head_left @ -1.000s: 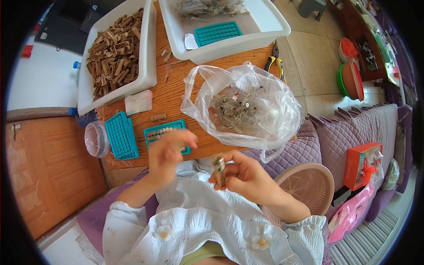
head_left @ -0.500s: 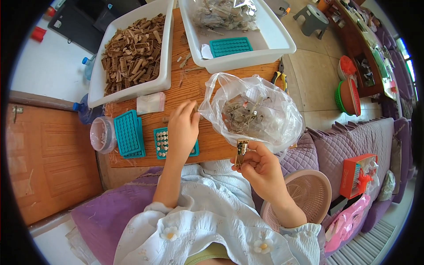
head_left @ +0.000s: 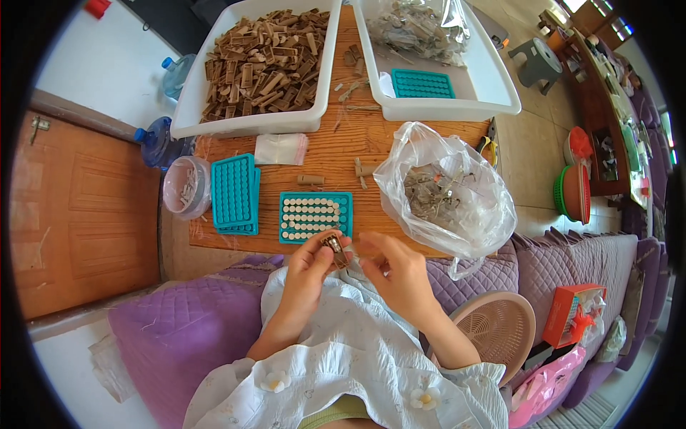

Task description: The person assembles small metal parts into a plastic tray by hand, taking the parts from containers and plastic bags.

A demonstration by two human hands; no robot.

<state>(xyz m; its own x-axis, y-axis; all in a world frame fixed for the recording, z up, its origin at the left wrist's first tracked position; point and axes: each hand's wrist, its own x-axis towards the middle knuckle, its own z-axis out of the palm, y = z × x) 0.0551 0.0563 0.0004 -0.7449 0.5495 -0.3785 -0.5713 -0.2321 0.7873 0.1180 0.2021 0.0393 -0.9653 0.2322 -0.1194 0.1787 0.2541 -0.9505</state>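
Observation:
My left hand (head_left: 304,277) pinches a small brown and metallic part (head_left: 334,248) between thumb and fingers, just above my lap. My right hand (head_left: 400,275) is close by on the right. Its thumb and fingers are apart, slightly blurred, and nothing shows between them. Just beyond the left hand, a teal tray (head_left: 346,214) on the table's near side has rows of small round silvery discs (head_left: 311,208) in its wells. A clear plastic bag (head_left: 493,222), holding tangled thin grey and brown pieces (head_left: 429,193), sits right of the tray.
Behind the tray lie brown plastic casings (head_left: 311,179). Stacked teal trays (head_left: 233,187) and a clear tub (head_left: 187,187) stand at left. Farther back are a white bin (head_left: 286,125) of brown casings and another white bin (head_left: 450,111). Pliers (head_left: 489,146) lie at the right edge.
The small part has passed from my right hand to my left. My left hand has drawn back from beside the bag to my lap. The view has shifted, and loose brown casings now show.

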